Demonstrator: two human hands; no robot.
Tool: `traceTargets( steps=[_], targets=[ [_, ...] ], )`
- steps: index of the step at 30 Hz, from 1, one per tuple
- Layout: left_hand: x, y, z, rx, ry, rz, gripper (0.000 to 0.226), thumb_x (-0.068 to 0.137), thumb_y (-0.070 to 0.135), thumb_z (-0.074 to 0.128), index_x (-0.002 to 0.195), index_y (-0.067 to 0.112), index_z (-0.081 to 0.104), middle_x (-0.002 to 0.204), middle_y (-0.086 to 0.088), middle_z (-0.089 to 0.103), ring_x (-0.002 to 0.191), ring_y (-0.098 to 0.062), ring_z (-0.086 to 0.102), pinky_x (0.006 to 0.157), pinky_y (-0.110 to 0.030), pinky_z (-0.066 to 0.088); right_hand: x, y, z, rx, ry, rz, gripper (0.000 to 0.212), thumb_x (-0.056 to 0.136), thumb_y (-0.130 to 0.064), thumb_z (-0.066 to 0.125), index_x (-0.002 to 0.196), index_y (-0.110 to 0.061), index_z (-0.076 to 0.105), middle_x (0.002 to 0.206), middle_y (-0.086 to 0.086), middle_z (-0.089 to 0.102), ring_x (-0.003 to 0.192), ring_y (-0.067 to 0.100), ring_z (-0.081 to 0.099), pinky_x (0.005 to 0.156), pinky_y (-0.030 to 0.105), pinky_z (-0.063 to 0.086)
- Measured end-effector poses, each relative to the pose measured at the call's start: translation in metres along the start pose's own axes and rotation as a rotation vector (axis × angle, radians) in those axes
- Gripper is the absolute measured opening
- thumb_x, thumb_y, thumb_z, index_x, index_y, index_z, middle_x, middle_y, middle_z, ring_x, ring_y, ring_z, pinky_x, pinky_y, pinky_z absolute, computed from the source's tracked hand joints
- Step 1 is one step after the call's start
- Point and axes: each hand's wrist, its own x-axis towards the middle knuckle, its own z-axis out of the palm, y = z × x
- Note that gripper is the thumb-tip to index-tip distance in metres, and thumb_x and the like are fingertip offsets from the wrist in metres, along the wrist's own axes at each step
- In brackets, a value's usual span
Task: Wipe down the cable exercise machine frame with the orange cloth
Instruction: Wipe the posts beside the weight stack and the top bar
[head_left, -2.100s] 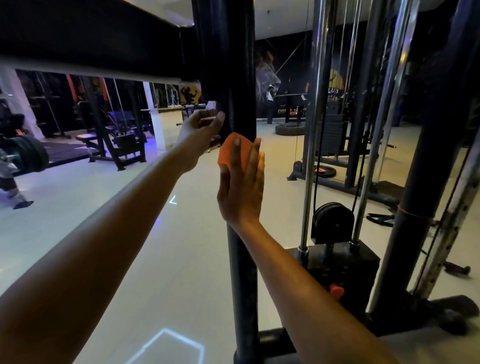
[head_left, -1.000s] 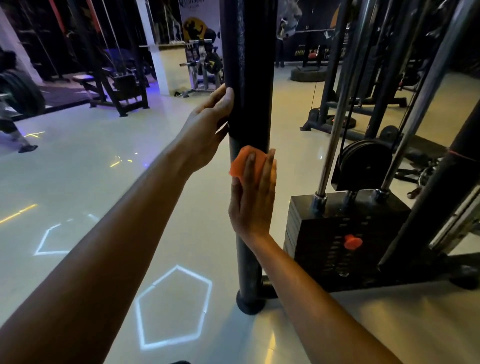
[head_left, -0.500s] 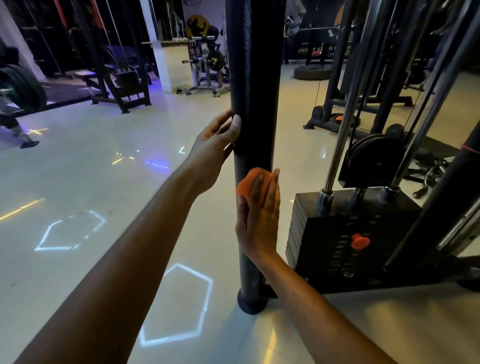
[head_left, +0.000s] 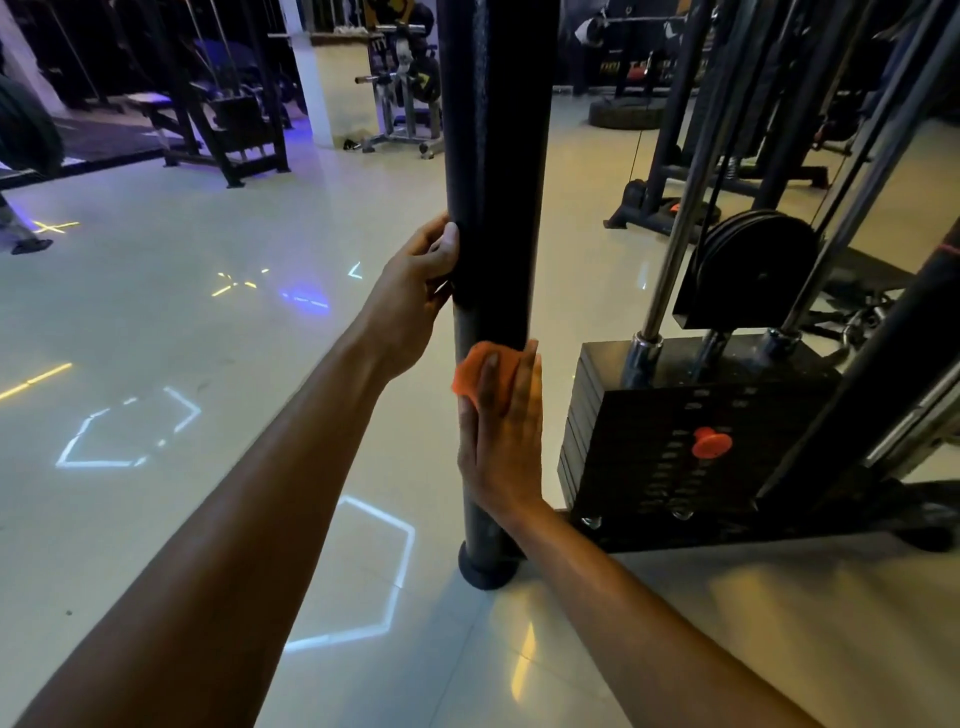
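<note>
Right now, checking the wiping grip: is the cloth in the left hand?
No, the right hand presses the cloth flat against the post, while the left hand holds the post higher up.

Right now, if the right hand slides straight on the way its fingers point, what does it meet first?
The right hand lies flat on the orange cloth against the black post, fingers pointing up along it. The post's front looks free above; the left hand holds its left side, probably just clear.
</note>
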Motion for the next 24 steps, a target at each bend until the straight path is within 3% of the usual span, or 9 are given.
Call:
traceTargets(
  steps=[6,13,15,20,24],
  targets=[
    [0.0,-0.002,-0.001,0.031,-0.012,0.033,0.044,0.115,0.026,0.046,0.158,0.015,0.047,0.149,-0.001,0.064,0.139,-0.018,0.06,0.123,-0.041,0.044,0.039,-0.021,-0.013,0.086,0.069,0.03,0.073,0.117,-0.039,0.047,0.173,-0.018,0.007,0.18,0.017,-0.014,0.168,0.038,-0.001,0.13,0.06,0.026],
    [-0.003,-0.003,-0.004,0.083,-0.061,0.034,0.047,0.115,0.024,0.047,0.162,0.022,0.043,0.153,0.003,0.061,0.142,-0.014,0.056,0.122,-0.04,0.043,-0.014,0.01,0.001,0.013,-0.091,-0.021,0.074,0.116,-0.033,0.05,0.172,-0.018,0.005,0.179,0.024,-0.014,0.166,0.046,-0.005,0.126,0.067,0.027],
    [-0.006,-0.009,-0.009,0.061,-0.073,0.01,0.047,0.116,0.026,0.046,0.163,0.025,0.043,0.155,0.006,0.059,0.144,-0.013,0.054,0.12,-0.038,0.043,-0.003,0.01,-0.004,0.031,-0.079,-0.036,0.07,0.116,-0.033,0.05,0.171,-0.017,0.009,0.179,0.024,-0.013,0.166,0.046,-0.006,0.127,0.068,0.026],
    [-0.01,-0.042,-0.025,0.044,-0.126,-0.055,0.048,0.117,0.03,0.044,0.164,0.023,0.041,0.16,0.001,0.055,0.148,-0.02,0.051,0.126,-0.05,0.038,0.038,0.002,-0.008,-0.006,0.003,-0.11,0.069,0.116,-0.035,0.051,0.169,-0.015,0.012,0.176,0.03,-0.008,0.165,0.049,-0.007,0.129,0.066,0.022],
    [-0.013,-0.078,-0.026,0.033,-0.124,-0.125,0.04,0.116,0.03,0.046,0.154,0.019,0.051,0.15,0.001,0.063,0.142,-0.019,0.057,0.118,-0.044,0.044,0.013,0.026,0.011,-0.034,-0.022,-0.166,0.08,0.115,-0.036,0.053,0.171,-0.018,-0.002,0.176,0.03,-0.01,0.165,0.052,-0.007,0.128,0.067,0.023]
  ],
)
